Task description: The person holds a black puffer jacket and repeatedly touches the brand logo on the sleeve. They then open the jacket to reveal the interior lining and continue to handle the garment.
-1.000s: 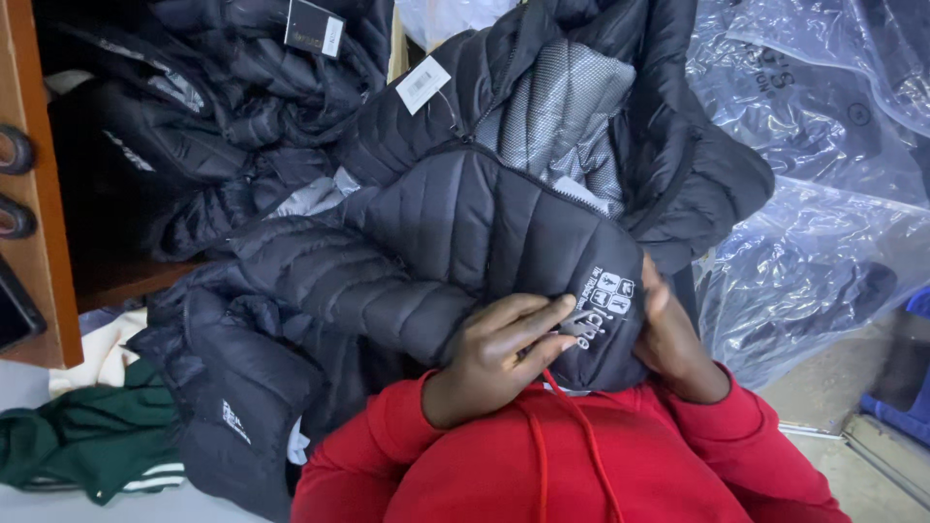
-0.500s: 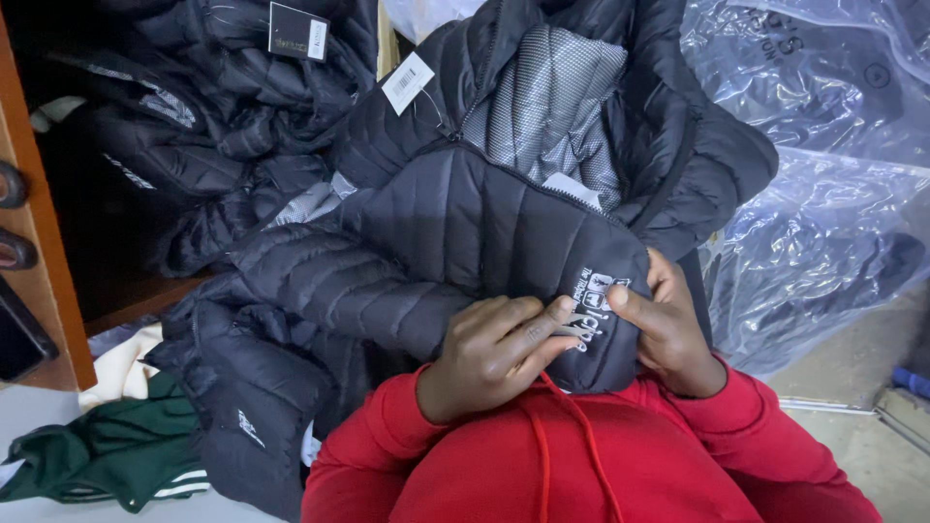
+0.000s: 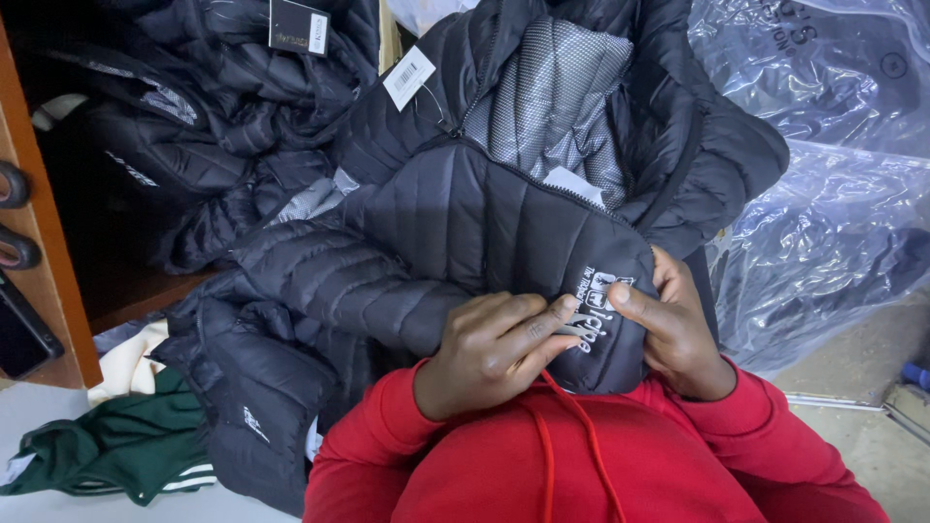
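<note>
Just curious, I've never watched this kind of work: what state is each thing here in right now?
Black quilted jacket: unzipped, grey lining showing, hem held up.
Left hand: pressing the white print.
Right hand: gripping the jacket's edge.
Paper tags: hanging from jackets.
Green garment: crumpled.
Clear plastic bags: wrinkled, heaped.

A green garment (image 3: 116, 450) lies beside clear plastic bags (image 3: 833, 145) and a wooden shelf (image 3: 44, 242).
</note>
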